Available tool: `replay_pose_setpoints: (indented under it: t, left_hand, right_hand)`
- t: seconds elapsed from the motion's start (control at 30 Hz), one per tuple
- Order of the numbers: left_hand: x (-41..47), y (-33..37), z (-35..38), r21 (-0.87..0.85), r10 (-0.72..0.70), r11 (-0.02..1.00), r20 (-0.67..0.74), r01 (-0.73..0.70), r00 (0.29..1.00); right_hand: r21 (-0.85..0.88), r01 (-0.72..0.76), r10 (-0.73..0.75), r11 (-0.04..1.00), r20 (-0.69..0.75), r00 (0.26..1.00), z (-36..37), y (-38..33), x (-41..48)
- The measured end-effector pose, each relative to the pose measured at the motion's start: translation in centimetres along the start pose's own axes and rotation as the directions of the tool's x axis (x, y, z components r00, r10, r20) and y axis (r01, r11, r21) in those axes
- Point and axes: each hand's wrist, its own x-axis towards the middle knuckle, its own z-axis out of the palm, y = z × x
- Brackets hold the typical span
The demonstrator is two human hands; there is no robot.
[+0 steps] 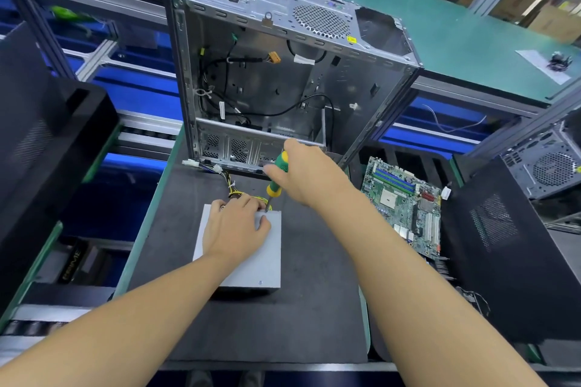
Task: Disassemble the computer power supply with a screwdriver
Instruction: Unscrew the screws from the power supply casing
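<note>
The left hand (234,228) presses flat on the power supply (251,264) while the right hand (301,171) grips the upright screwdriver (276,181).

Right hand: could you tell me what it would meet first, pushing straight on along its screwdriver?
Probably the power supply: the screwdriver tip points at its far edge, beside the left hand.

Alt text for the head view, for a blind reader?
The right hand grips a green-yellow screwdriver, tip at the far edge of a grey power supply that the left hand presses onto a black mat. An open case stands behind; a motherboard lies to the right.
</note>
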Motion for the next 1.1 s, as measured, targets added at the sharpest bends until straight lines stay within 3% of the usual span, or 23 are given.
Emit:
replay_pose_setpoints:
  t: [0.3,0.57,0.83,1.0,1.1]
  left_hand:
    - [-0.2,-0.1,0.1,0.001,0.012,1.0,-0.022,-0.012,1.0]
    - [-0.3,0.0,-0.1,-0.056,0.02,0.998,-0.048,-0.022,0.999]
    - [-0.4,0.2,-0.1,-0.057,-0.005,0.998,-0.052,0.002,0.999]
    - [-0.3,0.3,-0.2,-0.003,-0.002,1.0,-0.044,0.002,0.999]
    - [-0.2,0.4,-0.2,0.024,0.001,1.0,-0.064,0.0,0.998]
  right_hand:
    - [0.005,0.164,-0.159,0.986,0.278,0.947,-2.1,-0.1,0.3]
    - [-0.055,0.132,-0.123,0.99,0.146,0.982,-1.5,-0.6,1.1]
    - [0.043,0.168,-0.174,0.985,0.282,0.944,-2.3,-0.1,0.9]
    - [-0.105,0.005,0.012,0.994,0.162,0.987,-2.6,-0.5,1.3]
    - [-0.162,0.084,-0.065,0.983,0.117,0.991,-2.2,-0.4,1.5]
